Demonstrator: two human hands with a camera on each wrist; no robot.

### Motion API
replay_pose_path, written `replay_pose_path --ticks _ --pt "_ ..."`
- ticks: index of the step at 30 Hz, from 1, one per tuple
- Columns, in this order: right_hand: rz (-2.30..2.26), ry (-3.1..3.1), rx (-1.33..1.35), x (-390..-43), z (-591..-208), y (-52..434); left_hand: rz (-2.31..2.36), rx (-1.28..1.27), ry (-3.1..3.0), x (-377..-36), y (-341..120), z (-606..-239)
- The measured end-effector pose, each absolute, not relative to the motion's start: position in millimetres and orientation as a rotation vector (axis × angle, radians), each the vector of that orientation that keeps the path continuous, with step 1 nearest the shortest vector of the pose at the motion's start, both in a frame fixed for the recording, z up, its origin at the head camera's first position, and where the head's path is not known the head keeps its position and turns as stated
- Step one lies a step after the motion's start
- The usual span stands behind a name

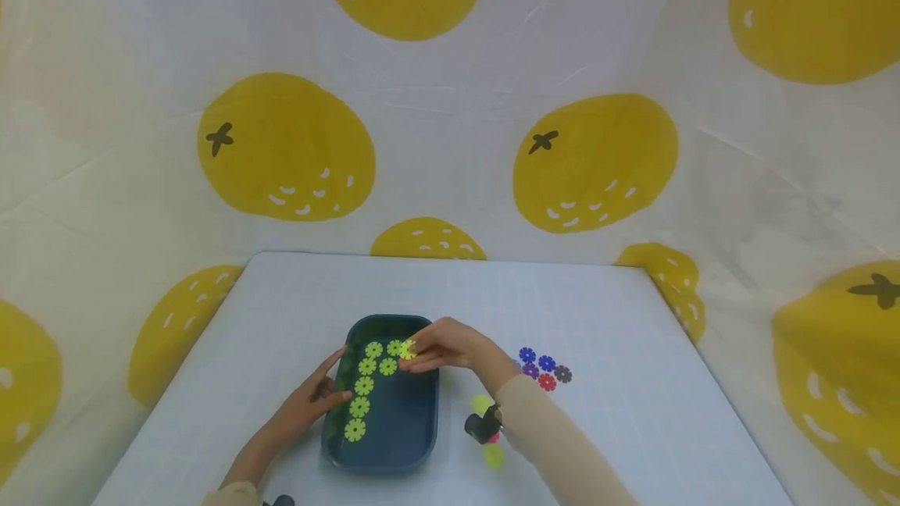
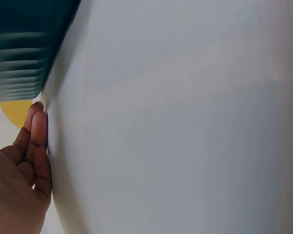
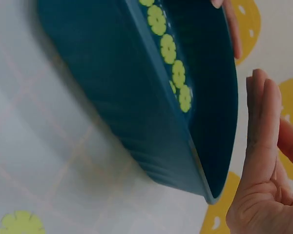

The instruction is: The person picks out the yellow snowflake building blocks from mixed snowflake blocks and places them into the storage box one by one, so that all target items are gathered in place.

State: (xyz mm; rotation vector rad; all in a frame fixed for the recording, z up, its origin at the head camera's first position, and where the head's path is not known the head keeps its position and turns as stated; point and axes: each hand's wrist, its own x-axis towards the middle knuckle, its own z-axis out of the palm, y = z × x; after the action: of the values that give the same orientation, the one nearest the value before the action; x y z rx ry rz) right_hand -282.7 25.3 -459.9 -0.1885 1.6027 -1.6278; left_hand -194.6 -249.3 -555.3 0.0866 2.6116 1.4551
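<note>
A dark teal tray (image 1: 401, 420) lies on the table with several yellow-green notched building discs (image 1: 359, 407) in it. Most of them run in a column along its left side, with others to the right near the far end. My left hand (image 1: 305, 404) holds the tray's left rim, thumb over the inside and index finger along the outside; its other fingers (image 2: 39, 129) sit low beside the wall. Over the far right part of the tray, my right hand (image 1: 446, 343) pinches a yellow-green disc (image 1: 408, 349) between thumb and fingers, right beside another disc.
On the table right of the tray lie blue discs (image 1: 546, 364), a red disc (image 1: 547, 383), a purple disc (image 1: 530, 371) and a dark grey disc (image 1: 563, 374). More yellow-green discs (image 1: 494, 456) lie nearer, partly behind the right wrist camera (image 1: 482, 427). A fruit-print curtain (image 1: 450, 139) surrounds the table.
</note>
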Motion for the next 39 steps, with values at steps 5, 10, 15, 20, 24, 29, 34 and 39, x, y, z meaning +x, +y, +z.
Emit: replay_pose_path --ticks 5,10,15,20,24,29,34,39 --pt "-1.607 1.592 -0.197 -289 -462 10 1.455 0.071 2.609 -194 -253 -555" --pt "-1.646 1.574 -0.141 -296 -466 -4 1.457 0.052 2.61 -195 -256 -557" --pt "-1.647 1.544 -0.104 -299 -472 -16 1.453 0.025 2.617 -196 -257 -559" --pt "-1.61 1.509 -0.127 -302 -479 -23 1.438 0.02 2.617 -197 -256 -559" --pt "-1.565 1.519 -0.141 -304 -483 -23 1.442 0.046 2.615 -199 -255 -561" --pt "-1.518 1.535 -0.136 -306 -489 -25 1.439 0.077 2.627 -199 -254 -562" --pt "-1.493 1.529 -0.148 -305 -492 -27 1.442 0.086 2.62 -198 -253 -561" --pt "-1.479 1.555 -0.102 -304 -493 -27 1.461 0.106 2.607 -199 -253 -561"
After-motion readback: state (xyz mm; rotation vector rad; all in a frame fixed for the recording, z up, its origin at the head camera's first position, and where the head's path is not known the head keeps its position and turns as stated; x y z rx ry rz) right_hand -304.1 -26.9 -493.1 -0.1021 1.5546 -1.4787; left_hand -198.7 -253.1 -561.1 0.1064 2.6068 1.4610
